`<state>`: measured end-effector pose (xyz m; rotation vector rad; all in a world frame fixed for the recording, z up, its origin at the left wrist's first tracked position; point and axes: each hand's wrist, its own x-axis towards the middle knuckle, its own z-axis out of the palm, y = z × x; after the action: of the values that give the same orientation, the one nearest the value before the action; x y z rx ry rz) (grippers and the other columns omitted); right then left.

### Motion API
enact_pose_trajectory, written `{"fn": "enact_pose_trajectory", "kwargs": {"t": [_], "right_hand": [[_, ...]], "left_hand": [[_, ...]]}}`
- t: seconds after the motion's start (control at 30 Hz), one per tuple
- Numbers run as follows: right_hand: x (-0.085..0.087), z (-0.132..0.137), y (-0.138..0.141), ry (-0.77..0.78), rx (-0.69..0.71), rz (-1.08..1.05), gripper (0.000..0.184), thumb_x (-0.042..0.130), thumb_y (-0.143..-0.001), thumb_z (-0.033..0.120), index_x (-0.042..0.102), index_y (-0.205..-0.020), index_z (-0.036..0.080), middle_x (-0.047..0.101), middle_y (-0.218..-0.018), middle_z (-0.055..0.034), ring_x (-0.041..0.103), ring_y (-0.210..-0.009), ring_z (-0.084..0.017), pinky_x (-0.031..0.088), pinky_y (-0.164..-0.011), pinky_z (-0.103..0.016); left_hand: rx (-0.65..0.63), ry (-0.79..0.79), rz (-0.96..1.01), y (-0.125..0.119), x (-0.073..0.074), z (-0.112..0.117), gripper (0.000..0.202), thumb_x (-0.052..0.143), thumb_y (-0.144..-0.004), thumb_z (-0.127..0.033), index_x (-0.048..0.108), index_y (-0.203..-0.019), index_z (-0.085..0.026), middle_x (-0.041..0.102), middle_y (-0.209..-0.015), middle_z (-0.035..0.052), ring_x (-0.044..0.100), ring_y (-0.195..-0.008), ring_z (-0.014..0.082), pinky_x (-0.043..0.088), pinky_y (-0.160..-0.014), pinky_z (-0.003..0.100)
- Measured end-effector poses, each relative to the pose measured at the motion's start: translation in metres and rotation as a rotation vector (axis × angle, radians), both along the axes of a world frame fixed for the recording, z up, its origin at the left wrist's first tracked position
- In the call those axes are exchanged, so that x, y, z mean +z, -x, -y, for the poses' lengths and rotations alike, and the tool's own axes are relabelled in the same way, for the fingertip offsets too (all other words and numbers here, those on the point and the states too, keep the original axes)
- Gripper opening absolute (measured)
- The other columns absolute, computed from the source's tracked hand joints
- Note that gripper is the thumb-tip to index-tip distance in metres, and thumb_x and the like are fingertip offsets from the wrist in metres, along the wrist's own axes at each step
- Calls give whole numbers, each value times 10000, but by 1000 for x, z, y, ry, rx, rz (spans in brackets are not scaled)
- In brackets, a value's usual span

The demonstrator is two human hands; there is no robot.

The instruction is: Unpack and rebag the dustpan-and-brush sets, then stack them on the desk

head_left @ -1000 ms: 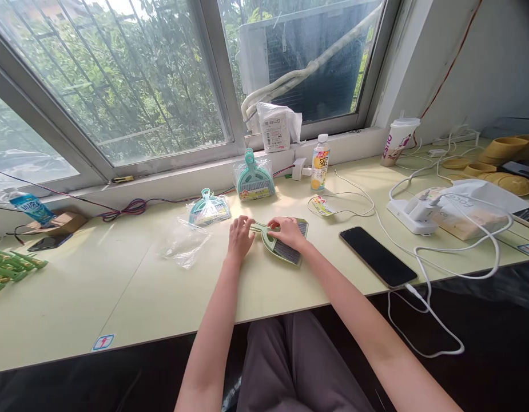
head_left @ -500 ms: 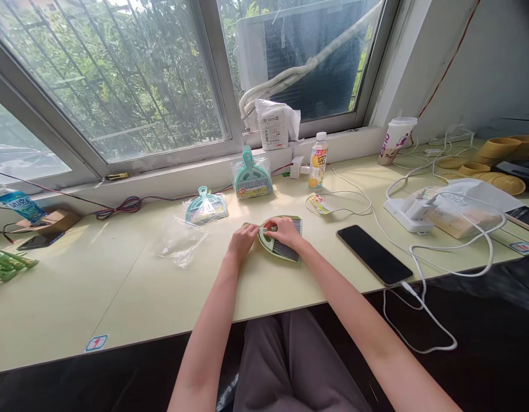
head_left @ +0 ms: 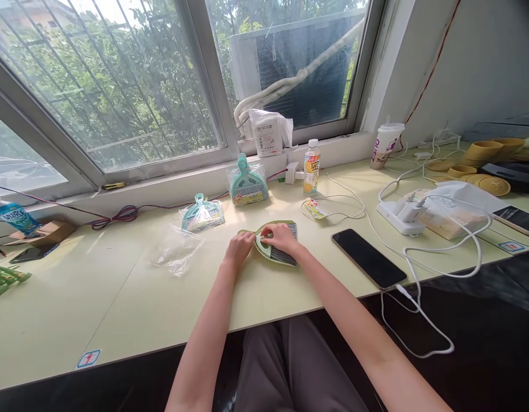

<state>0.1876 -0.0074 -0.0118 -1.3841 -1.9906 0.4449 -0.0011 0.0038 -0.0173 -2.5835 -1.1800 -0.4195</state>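
A small green dustpan (head_left: 262, 250) lies on the table in front of me, its handle pointing left and its wide edge right. A brush with dark bristles (head_left: 283, 256) is nested in it. My left hand (head_left: 239, 247) is closed round the end of the handle. My right hand (head_left: 281, 236) reaches over the pan, thumb and fingers pinched at the brush's light green grip; the fingers partly hide it. Behind them are a bagged dustpan set (head_left: 203, 213) and a bagged upright stack of dustpan sets (head_left: 249, 187). A crumpled clear plastic bag (head_left: 178, 247) lies to the left.
A yellow label card (head_left: 314, 209) and a drink bottle (head_left: 311, 169) are behind my right hand. Rightward lie a phone (head_left: 369, 258) on a white cable, a power strip (head_left: 401, 216) and a cup (head_left: 386, 146). A cable bundle (head_left: 122, 214) runs along the windowsill.
The camera view has tilted slightly up and turned slightly right. Both hands stay at the dustpan and brush, with hardly any visible movement.
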Motion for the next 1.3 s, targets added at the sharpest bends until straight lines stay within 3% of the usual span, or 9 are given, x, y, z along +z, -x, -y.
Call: {"fn": "enact_pose_trajectory", "kwargs": {"t": [0.17, 0.33, 0.4, 0.5, 0.6, 0.7, 0.87, 1.1, 1.3], "right_hand": [[3, 1, 5, -27, -21, -60, 96, 644, -725, 214, 642, -820, 228, 699, -854, 8, 632, -840, -178, 339, -889, -355], [12, 2, 9, -202, -175, -218, 79, 606, -764, 254, 599, -837, 226, 680, -896, -13, 615, -873, -193, 347, -902, -354], [14, 3, 9, -276, -288, -256, 61, 571, -792, 273, 581, -829, 225, 667, -913, -33, 602, -899, -205, 348, -911, -357], [14, 2, 8, -327, -385, -289, 76, 530, -818, 282, 565, -851, 223, 651, -933, -52, 586, -921, -214, 355, -919, -357], [15, 0, 4, -327, -394, -280, 134, 506, -836, 284, 560, -939, 217, 644, -972, -65, 574, -950, -221, 363, -919, -364], [15, -3, -10, -323, -529, -214, 237, 436, -871, 247, 552, -1074, 214, 613, -1113, -107, 509, -1100, -258, 313, -982, -438], [0, -9, -53, -267, -852, 13, 464, 367, -800, 63, 543, -1218, 158, 476, -1343, -193, 273, -1344, -325, 73, -1050, -630], [-29, -15, -91, -111, -906, 157, 369, 382, -772, 32, 705, -905, 150, 678, -769, -186, 609, -932, -298, 248, -1026, -571], [-18, -14, -95, -109, -896, -43, 333, 429, -797, 69, 725, -925, 152, 707, -806, -161, 650, -878, -266, 266, -1064, -504]], "left_hand": [[31, -8, 198, -2, 2, 3, 264, 434, -851, -78, 641, -942, -215, 646, -935, 88, 600, -928, 220, 485, -761, 331], [157, -53, 895, -17, 17, 10, 536, 527, -861, -270, 372, -1373, -236, 374, -1439, 123, 332, -1340, 263, 337, -1053, 437], [95, 248, 1130, -25, 21, 14, 590, 472, -890, -379, 280, -1429, -234, 349, -1461, 122, 329, -1349, 267, 341, -1048, 434], [-141, 924, 1158, -37, 21, 18, 560, 484, -874, -434, 390, -1385, -225, 510, -1343, 103, 472, -1235, 282, 415, -968, 400], [-183, 1178, 1177, -40, 18, 18, 626, 650, -754, -377, 470, -1334, -224, 583, -1265, 80, 517, -1167, 298, 445, -910, 377], [-76, 1153, 1308, -31, 18, 11, 604, 663, -717, -338, 512, -1292, -228, 609, -1225, 61, 537, -1132, 279, 461, -871, 352], [121, 1030, 1505, -1, 17, -6, 525, 606, -752, -428, 528, -1238, -244, 635, -1151, 49, 589, -1048, 244, 494, -808, 329], [204, 913, 1536, 21, 1, -19, 484, 504, -773, -577, 551, -1128, -252, 657, -1053, 67, 629, -965, 248, 517, -791, 376], [215, 1016, 1597, 20, 3, -16, 450, 529, -773, -537, 569, -1113, -246, 669, -1047, 74, 635, -973, 251, 510, -823, 382]]}}
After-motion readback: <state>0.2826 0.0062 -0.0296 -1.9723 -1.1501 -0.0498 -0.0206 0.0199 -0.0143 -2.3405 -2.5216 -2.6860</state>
